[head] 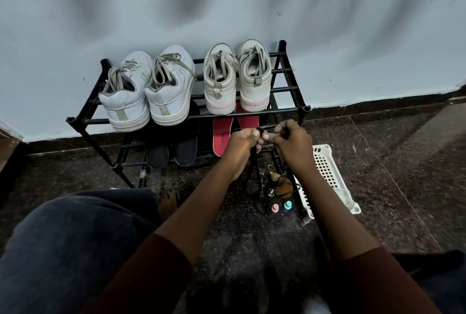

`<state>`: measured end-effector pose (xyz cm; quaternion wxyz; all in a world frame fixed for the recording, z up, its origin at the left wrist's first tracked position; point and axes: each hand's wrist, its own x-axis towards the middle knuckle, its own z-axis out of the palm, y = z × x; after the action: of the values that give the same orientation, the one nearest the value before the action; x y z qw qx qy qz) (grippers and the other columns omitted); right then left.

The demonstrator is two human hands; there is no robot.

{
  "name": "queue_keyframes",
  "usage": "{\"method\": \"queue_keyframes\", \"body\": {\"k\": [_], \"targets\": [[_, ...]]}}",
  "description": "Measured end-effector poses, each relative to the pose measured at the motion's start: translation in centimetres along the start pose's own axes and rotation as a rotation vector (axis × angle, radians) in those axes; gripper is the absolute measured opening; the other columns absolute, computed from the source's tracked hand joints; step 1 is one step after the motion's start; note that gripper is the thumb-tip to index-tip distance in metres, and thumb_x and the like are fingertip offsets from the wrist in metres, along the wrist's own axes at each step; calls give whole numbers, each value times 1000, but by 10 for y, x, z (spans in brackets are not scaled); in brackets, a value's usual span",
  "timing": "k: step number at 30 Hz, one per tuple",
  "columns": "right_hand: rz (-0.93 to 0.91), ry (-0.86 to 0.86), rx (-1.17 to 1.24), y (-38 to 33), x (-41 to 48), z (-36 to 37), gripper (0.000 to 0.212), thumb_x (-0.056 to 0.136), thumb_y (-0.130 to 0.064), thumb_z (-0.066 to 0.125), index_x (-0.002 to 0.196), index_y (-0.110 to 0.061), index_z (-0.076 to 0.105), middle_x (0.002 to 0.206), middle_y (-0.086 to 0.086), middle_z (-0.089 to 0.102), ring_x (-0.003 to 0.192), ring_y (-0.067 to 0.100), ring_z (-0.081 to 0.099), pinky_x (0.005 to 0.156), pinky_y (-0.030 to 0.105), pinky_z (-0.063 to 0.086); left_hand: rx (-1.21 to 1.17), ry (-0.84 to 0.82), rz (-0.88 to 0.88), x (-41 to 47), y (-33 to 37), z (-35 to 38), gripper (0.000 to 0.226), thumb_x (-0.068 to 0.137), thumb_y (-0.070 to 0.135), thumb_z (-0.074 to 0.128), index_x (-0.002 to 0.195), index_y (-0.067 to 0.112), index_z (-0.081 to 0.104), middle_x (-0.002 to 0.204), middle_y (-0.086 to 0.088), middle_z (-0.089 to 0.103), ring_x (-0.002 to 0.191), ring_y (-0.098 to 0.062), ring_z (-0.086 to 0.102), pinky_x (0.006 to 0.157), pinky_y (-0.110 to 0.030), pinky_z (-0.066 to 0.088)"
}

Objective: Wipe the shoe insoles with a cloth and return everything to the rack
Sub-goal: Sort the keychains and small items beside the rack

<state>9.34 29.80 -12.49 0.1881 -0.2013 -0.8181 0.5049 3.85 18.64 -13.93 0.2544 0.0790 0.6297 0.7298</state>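
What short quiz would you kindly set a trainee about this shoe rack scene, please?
1. Multiple choice: what colour are the insoles lying directly beneath the beige sneakers? A red, B green, C yellow.
2. True or false: the left hand and the right hand both hold a black cord.
3. Fill in: the white basket lies on the ____ to the right of the rack.
Key: 1 A; 2 true; 3 floor.
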Motion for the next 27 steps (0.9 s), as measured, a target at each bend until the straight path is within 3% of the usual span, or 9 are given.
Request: {"method": "queue_keyframes", "body": {"k": [3,6,9,11,14,19,21,24,27], "targets": [[121,-227,195,6,0,5,8,91,-16,57,96,-12,62,93,7,66,87,16,60,79,27,46,-179,49,35,0,4,-1,25,101,5,38,91,7,61,71,0,53,60,-4,48,65,-15,44],[164,-418,347,7,-7,14,18,97,-11,47,107,-13,62,102,5,66,94,11,61,89,27,46,-282,76,57,-1,8,0,24,100,5,40,88,6,61,70,7,61,68,-7,50,71,-20,46],[185,-457,373,5,-15,18,24,98,-12,43,90,-3,64,80,9,64,63,2,59,58,15,46,-298,94,63,-2,9,-2,23,100,11,41,92,11,62,69,10,60,67,-7,50,52,-18,45],[228,-499,379,7,-16,16,32,99,-13,42,73,-2,58,66,8,56,48,3,50,43,11,36,-392,135,35,0,13,-8,23,101,11,41,95,13,63,70,6,54,65,-6,50,60,-23,53],[297,-569,487,13,-14,10,25,98,-11,43,81,2,57,59,3,50,52,10,49,44,14,38,-523,230,4,4,19,-17,23,101,9,39,93,10,61,72,2,48,63,-7,46,60,-25,56],[400,-611,627,17,-9,2,21,95,-2,42,96,3,63,55,0,46,44,8,39,48,18,44,-600,317,52,9,22,-28,24,101,7,36,90,8,57,72,1,44,47,-1,44,42,-13,35],[417,-623,623,19,-8,-1,20,95,-1,43,96,3,63,53,-1,47,43,8,37,53,21,46,-514,321,72,9,19,-30,24,102,7,36,90,9,57,72,2,43,44,2,42,40,-11,31],[422,-583,581,17,-6,-2,19,94,-3,47,98,7,63,56,2,45,41,6,34,50,21,40,-118,265,108,8,12,-28,26,102,10,36,93,16,59,71,5,44,50,-1,37,46,-17,29],[364,-527,439,9,-1,-2,22,94,-6,49,98,11,63,56,3,45,44,6,33,43,17,32,372,75,182,2,8,-17,24,103,19,35,120,24,51,94,7,54,66,-1,42,59,-23,34]]}}
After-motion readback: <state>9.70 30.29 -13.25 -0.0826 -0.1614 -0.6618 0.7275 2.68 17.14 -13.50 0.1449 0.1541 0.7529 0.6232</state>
